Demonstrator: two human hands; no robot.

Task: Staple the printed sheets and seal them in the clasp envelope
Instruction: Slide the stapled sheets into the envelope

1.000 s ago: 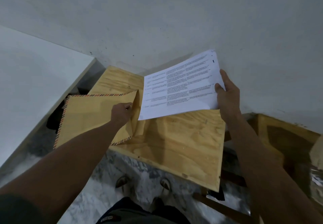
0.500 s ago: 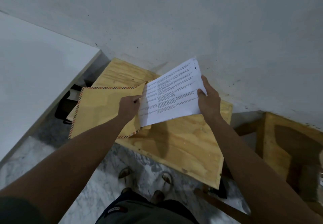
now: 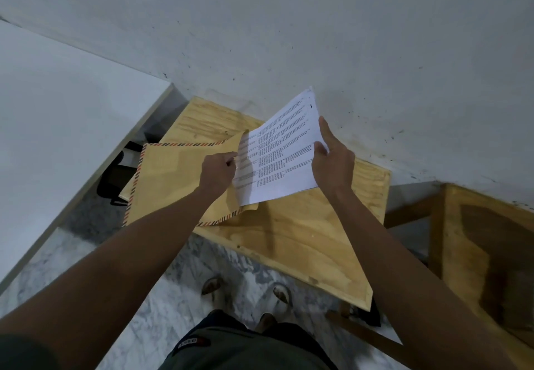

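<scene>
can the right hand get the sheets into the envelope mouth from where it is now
Probably yes. The left hand grips the envelope at its mouth, holding it open, and the sheets' near edge sits right at that opening. The right hand pinches their far edge, with nothing between.

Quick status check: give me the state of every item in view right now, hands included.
printed sheets: lifted off the table, leading edge just inside the envelope mouth
envelope: mouth held open, unsealed
left hand: grips the envelope's open edge
right hand: pinches the sheets' far edge
plywood table: bare under the sheets
</scene>
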